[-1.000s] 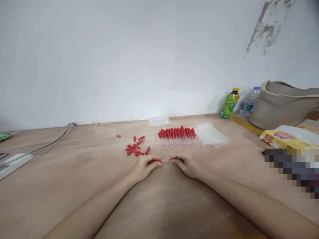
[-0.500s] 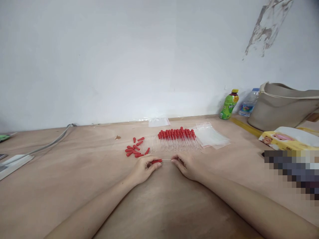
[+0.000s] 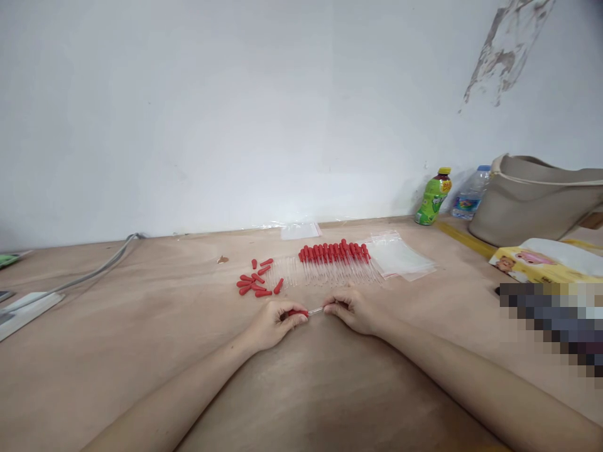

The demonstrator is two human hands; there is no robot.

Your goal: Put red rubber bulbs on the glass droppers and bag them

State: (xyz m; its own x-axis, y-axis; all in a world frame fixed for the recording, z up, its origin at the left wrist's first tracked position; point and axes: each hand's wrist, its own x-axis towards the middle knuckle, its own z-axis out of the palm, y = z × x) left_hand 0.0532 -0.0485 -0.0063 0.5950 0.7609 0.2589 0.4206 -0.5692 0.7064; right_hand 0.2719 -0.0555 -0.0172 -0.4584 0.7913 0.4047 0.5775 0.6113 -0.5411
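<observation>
My left hand [image 3: 272, 322] pinches a red rubber bulb [image 3: 298, 312] just above the wooden table [image 3: 141, 339]. My right hand [image 3: 354, 310] pinches the clear glass tube [image 3: 316, 309] that runs into that bulb. Both hands are closed and almost touch. Behind them lies a row of finished droppers with red bulbs [image 3: 335, 253]. To its left lie bare clear tubes [image 3: 285, 272] and several loose red bulbs [image 3: 257, 282].
Clear plastic bags [image 3: 400, 257] lie right of the droppers, another bag [image 3: 300, 230] by the wall. At the far right stand a green bottle [image 3: 433, 198], a water bottle [image 3: 469, 193], a beige bag [image 3: 537, 198] and a yellow packet [image 3: 541, 262]. A grey cable [image 3: 94, 270] runs at left.
The hands have drawn closer together, so less of the clear tube shows between them. The left hand has dropped slightly toward me.
</observation>
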